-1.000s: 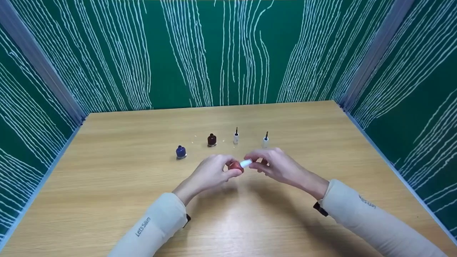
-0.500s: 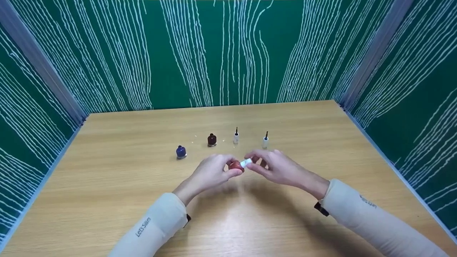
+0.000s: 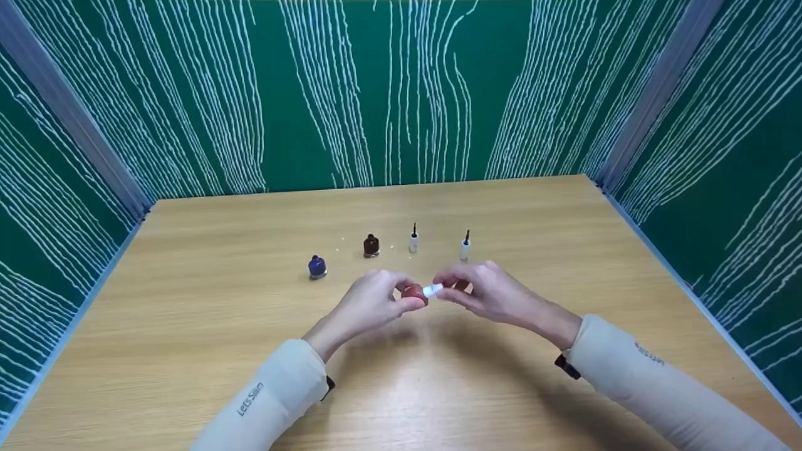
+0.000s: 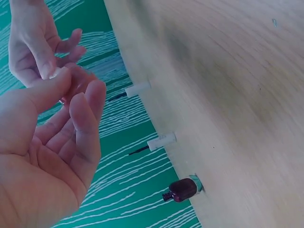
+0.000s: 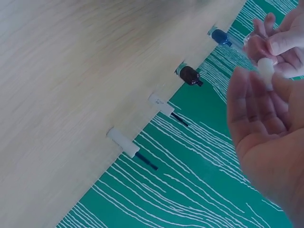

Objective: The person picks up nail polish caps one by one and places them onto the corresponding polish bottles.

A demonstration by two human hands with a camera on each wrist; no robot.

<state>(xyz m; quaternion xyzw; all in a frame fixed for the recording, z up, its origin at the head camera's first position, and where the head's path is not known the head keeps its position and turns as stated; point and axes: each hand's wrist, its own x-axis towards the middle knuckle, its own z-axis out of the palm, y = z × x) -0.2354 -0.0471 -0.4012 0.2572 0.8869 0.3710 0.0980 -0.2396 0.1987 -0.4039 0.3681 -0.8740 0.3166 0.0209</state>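
We are observing both forearms reaching inward from the lower corners of the head view, the hands meeting above the table (image 3: 207, 300) with their shadows falling below. The left hand (image 3: 369, 300) is presenting its back to the head camera; its thumb is pressing the near side of a red bottle (image 3: 413, 292) and its fingers are clamping the far side. We are finding this bottle between the two hands, off the table, leaning with its neck end toward the right.

The right hand (image 3: 492, 291) is bending inward at the wrist, its thumb and fingers pinching a white cap (image 3: 432, 290) at that neck. In the left wrist view, some of its other fingers are standing away from the cap. We are unable to tell whether the cap is sitting fully on the neck.

Beyond the hands, a blue bottle (image 3: 317, 267) and a dark bottle (image 3: 371, 246) are standing upright, necks exposed. To their right, two white brush caps (image 3: 465, 249) are standing well apart, brushes pointing up. Beige sleeves (image 3: 263, 394) are covering both forearms.
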